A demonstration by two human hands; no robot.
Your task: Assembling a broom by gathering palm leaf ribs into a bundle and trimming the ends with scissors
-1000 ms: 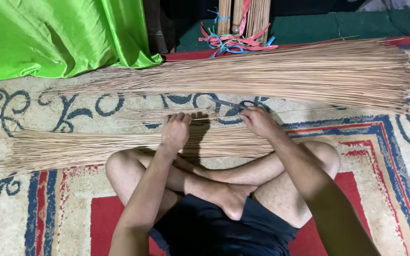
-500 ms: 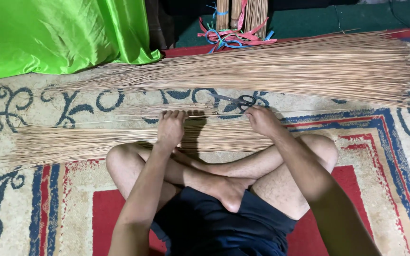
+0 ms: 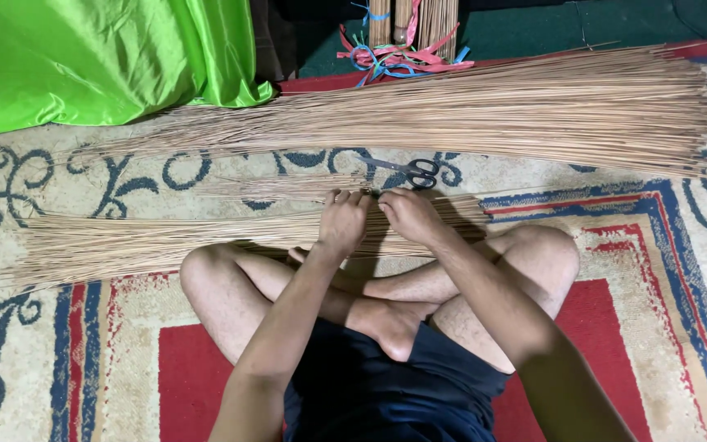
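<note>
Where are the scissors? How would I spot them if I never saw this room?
Find the patterned carpet with blue swirls, where two long piles of thin tan sticks lie. In the bare strip between the big far pile and the near pile, just beyond the person's right hand, lie the scissors: the only dark metal thing, with two loop handles.

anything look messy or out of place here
Little stands out. Scissors lie loose on the patterned carpet, just beyond both hands, which rest on the near bundle of thin sticks. A few stray sticks lie apart between the two bundles.
</note>
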